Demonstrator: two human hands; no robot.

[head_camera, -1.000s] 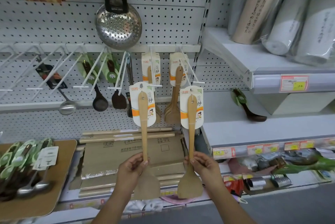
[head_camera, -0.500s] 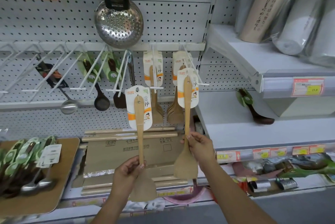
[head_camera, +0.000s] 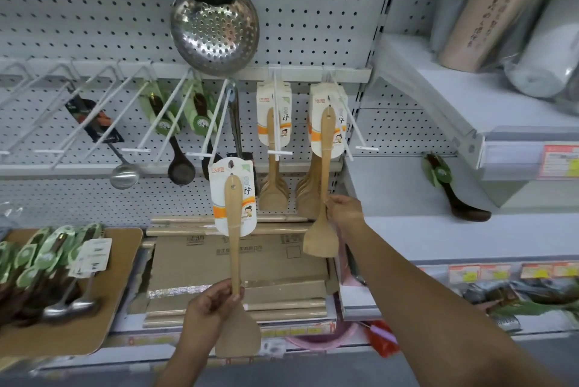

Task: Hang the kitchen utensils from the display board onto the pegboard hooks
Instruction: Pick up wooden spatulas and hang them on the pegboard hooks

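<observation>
Left hand [head_camera: 213, 303]: curled round the handle of a carded wooden spatula [head_camera: 233, 230], held blade-down before the pegboard [head_camera: 313, 26].
Right hand [head_camera: 344, 211]: second spatula [head_camera: 326, 142] gripped, its card held against the right-hand hook [head_camera: 357, 133].

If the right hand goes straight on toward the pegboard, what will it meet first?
Probably the bunch of wooden spatulas hanging there, just beyond the right hand and the spatula it holds; depth is unclear.
</observation>
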